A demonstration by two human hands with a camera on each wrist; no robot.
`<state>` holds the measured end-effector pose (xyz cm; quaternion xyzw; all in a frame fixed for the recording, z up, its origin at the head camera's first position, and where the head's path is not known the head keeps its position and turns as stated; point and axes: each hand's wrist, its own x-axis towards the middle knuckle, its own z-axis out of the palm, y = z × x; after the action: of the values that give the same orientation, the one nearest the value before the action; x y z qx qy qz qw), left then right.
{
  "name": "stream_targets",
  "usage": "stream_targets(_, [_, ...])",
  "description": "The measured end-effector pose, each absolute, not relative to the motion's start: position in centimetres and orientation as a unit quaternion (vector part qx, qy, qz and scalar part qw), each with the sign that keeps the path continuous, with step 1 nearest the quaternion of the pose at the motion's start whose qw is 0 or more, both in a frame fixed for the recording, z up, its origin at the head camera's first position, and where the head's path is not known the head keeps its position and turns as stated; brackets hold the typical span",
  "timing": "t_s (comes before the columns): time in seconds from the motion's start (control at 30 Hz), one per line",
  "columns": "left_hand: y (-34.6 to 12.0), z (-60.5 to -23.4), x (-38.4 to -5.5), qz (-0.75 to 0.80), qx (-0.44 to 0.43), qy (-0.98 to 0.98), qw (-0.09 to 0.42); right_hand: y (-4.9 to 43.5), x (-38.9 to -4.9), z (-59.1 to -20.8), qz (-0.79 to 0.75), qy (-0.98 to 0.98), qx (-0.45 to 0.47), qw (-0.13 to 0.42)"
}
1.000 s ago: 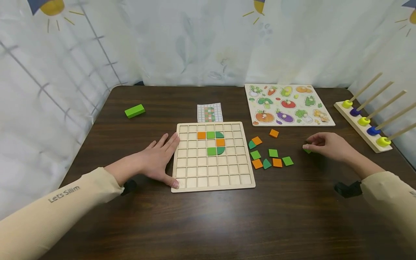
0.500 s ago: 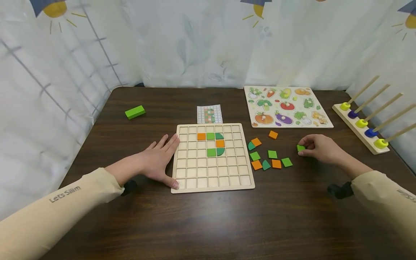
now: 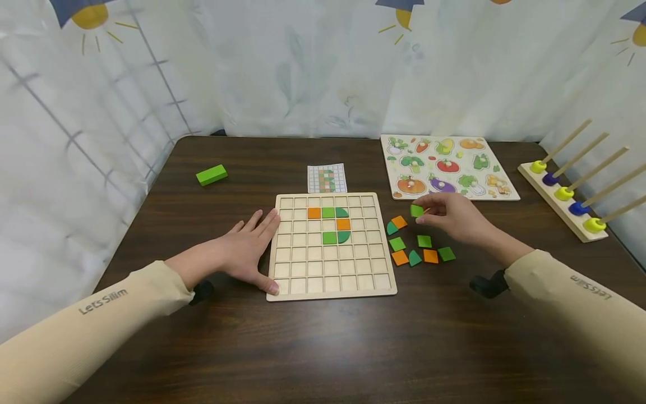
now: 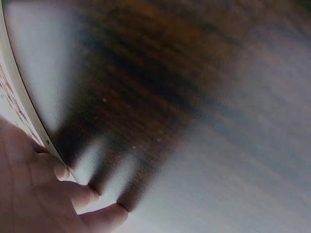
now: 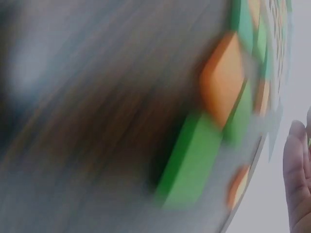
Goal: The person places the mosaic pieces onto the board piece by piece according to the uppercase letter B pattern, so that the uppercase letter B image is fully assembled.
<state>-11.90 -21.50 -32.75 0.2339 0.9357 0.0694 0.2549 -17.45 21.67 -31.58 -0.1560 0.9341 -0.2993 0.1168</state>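
A wooden grid board (image 3: 330, 283) lies on the table, with several orange and green tiles set in its upper cells. My left hand (image 3: 244, 249) is spread at the board's left edge, its fingertips and thumb touching the rim. Between the thumb and fingers of my right hand (image 3: 451, 216) is a light green square tile (image 3: 416, 211), pinched and raised above the loose tiles. Below it lie a green square tile (image 3: 446, 254), an orange tile (image 3: 430, 256) and a dark green quarter-round tile (image 3: 414, 258). The right wrist view is blurred and shows the right fingers (image 5: 295, 170) at its edge.
A printed pattern card (image 3: 327, 178) lies behind the board. At the back right is a vegetable peg puzzle (image 3: 446, 165); beyond it stands a peg stand with yellow and blue rings (image 3: 565, 201). A green block (image 3: 212, 175) rests at the back left.
My right hand has lifted the green square tile from the table on the right and carried it leftward, toward the board. The left hand has stayed at the board's edge.
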Motion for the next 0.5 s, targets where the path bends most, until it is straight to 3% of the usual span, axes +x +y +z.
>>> stream_targets(0.5, [-21.8,-33.0,-12.2,0.055,0.237,0.937,0.25,10.4,-18.3,-32.0,-0.328,0.904,-0.224,0.158])
